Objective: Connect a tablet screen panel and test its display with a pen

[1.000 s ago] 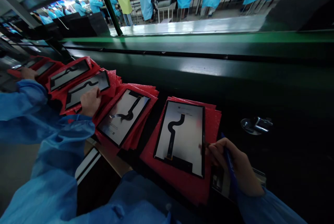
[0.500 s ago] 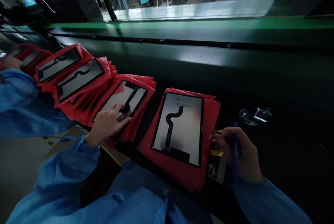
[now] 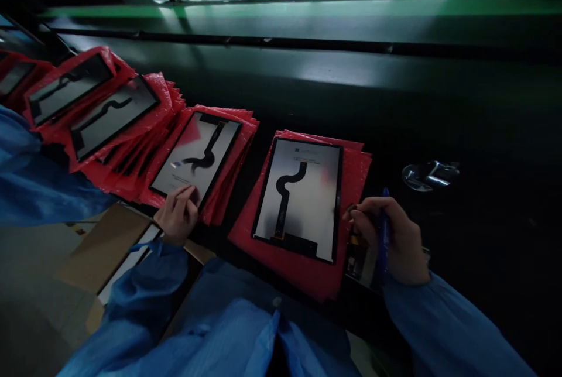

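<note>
My left hand [image 3: 178,218] pinches the near corner of a flat display panel [image 3: 195,156] with a black ribbon cable, lying on a stack of red bubble bags [image 3: 228,172]. My right hand [image 3: 389,239] is curled round a blue pen [image 3: 384,230], beside the right edge of a second panel [image 3: 301,195] that lies on another red bag stack [image 3: 351,189]. A small dark item with a gold strip sits under the right hand's fingertips.
More panels on red bags [image 3: 105,113] fan out to the left, by a co-worker's blue sleeve [image 3: 26,184]. A dark green conveyor belt [image 3: 351,84] runs behind. A small metal tool [image 3: 430,175] lies on the right. A cardboard box [image 3: 105,245] sits below left.
My left hand slid from the far-left panel, across the middle one, down to its near corner. The right hand stayed by the right panel with the pen. The view tilted downward.
</note>
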Motion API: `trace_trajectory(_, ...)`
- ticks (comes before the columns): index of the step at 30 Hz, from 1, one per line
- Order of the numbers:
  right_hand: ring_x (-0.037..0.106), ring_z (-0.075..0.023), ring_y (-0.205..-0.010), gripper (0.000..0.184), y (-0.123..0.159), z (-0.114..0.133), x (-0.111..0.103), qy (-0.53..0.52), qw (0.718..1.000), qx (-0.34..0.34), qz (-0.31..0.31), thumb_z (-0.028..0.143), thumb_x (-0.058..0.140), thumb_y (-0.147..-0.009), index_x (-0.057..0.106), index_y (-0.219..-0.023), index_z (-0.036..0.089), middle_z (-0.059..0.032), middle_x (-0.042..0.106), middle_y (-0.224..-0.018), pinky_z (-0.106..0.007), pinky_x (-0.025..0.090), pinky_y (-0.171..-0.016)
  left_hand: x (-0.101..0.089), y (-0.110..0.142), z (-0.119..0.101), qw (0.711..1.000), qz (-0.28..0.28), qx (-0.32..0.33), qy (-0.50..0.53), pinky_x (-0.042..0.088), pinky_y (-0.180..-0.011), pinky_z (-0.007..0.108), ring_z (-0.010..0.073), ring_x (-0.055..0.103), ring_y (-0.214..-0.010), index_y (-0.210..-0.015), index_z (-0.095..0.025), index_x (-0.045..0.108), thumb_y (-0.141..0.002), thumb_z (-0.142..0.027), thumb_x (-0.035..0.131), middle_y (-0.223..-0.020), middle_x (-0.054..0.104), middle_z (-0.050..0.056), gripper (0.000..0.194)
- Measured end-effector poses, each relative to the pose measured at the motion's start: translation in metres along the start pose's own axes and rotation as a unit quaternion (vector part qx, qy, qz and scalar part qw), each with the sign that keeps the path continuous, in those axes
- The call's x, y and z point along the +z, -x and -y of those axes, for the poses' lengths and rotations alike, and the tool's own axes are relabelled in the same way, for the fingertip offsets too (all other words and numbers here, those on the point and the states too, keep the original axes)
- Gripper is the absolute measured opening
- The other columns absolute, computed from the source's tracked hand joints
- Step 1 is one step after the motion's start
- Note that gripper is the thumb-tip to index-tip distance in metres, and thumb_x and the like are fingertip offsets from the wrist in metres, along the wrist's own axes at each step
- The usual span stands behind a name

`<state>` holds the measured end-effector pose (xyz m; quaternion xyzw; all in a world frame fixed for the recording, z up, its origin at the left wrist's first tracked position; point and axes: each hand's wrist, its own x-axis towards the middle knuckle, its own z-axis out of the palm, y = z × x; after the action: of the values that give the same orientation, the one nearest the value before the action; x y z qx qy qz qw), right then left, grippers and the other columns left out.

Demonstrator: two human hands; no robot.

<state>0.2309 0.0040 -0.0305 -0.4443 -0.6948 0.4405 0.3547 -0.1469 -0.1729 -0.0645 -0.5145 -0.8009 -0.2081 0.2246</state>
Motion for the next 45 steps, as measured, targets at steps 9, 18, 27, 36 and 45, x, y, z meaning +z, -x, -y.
trace_trajectory(9,0.073,-0.0237,-0.09,0.028,-0.005,0.006,-0.006,0.06,0.986,-0.12,-0.101,0.034,0.078,-0.084,0.061,-0.105,0.027,-0.0025,0.074,-0.097,-0.038,0.057,-0.075,-0.048,-0.049,-0.058,0.994,-0.015,0.048,0.096,0.047,-0.064,0.028,0.0153,0.067,-0.076,-0.104,-0.019,0.071,-0.09,-0.016,0.053,-0.11,0.073,0.009,0.023)
trace_trajectory(18,0.061,-0.0119,-0.056,0.029,0.035,0.092,0.03,-0.055,0.96,-0.162,-0.22,0.05,0.055,-0.099,0.067,-0.108,0.025,0.0013,0.064,-0.081,-0.025,0.04,-0.044,-0.011,-0.14,-0.179,0.902,0.306,0.203,0.226,0.049,-0.085,0.035,0.0225,0.067,-0.095,-0.102,-0.015,0.069,-0.097,-0.025,0.047,-0.112,0.069,0.009,0.024)
trace_trajectory(27,0.031,-0.0068,-0.046,0.038,0.021,0.049,0.082,-0.057,0.996,0.058,0.029,0.038,0.064,-0.091,0.042,-0.065,0.022,0.0083,0.036,-0.052,-0.022,0.026,-0.046,0.04,-0.124,-0.192,0.886,0.326,0.195,0.266,0.048,-0.081,0.033,0.0197,0.066,-0.086,-0.094,-0.012,0.068,-0.103,-0.035,0.038,-0.123,0.061,0.015,0.038)
trace_trajectory(36,0.031,-0.006,-0.046,0.036,0.021,0.047,0.091,0.04,0.999,-0.018,0.031,0.018,0.057,-0.088,0.032,-0.062,0.022,0.0084,0.033,-0.052,-0.02,0.027,-0.046,0.032,-0.136,-0.186,0.655,0.512,-0.042,0.554,0.034,-0.05,0.023,0.0115,0.055,-0.055,-0.064,-0.017,0.052,-0.105,-0.046,0.026,-0.066,0.065,0.006,0.056)
trace_trajectory(45,0.031,-0.0064,-0.043,0.037,0.025,0.044,0.092,0.053,0.998,-0.017,0.009,0.016,0.057,-0.086,0.031,-0.061,0.023,0.0088,0.033,-0.051,-0.021,0.027,-0.044,0.03,-0.133,-0.187,0.416,0.61,-0.212,0.64,0.037,-0.045,0.019,0.0109,0.053,-0.055,-0.098,-0.013,0.067,-0.102,-0.046,0.035,-0.064,0.063,0.006,0.046)
